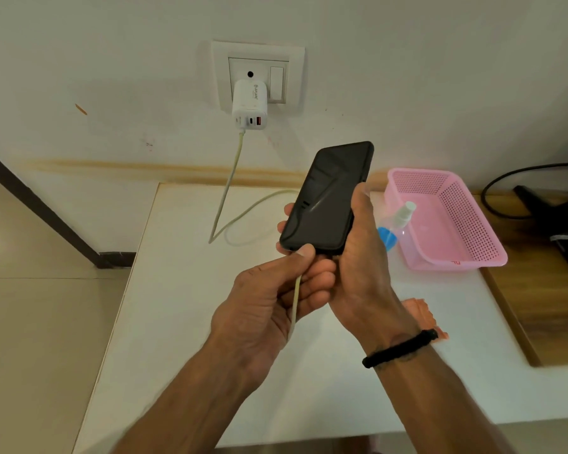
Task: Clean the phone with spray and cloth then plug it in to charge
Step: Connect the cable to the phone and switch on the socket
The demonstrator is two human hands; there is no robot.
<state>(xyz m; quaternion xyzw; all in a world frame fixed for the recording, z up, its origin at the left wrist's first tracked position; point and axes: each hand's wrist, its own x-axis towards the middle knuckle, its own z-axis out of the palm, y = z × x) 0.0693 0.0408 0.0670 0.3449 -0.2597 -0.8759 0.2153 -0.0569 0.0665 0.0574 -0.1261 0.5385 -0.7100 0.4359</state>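
While the phone (325, 198) is held above the white worktop (177, 322), screen dark, the right hand (358, 257) grips its side and the left hand (276, 290) pinches the cable (295, 303) at its bottom edge. A charger (249, 104) sits in the wall socket; a spray bottle (395, 224) lies against a pink basket (466, 224).

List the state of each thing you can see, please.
Phone: screen dark, held by right hand.
Cable: end pinched by left hand at the phone's bottom.
Charger: plugged into wall socket.
Spray bottle: lying in basket.
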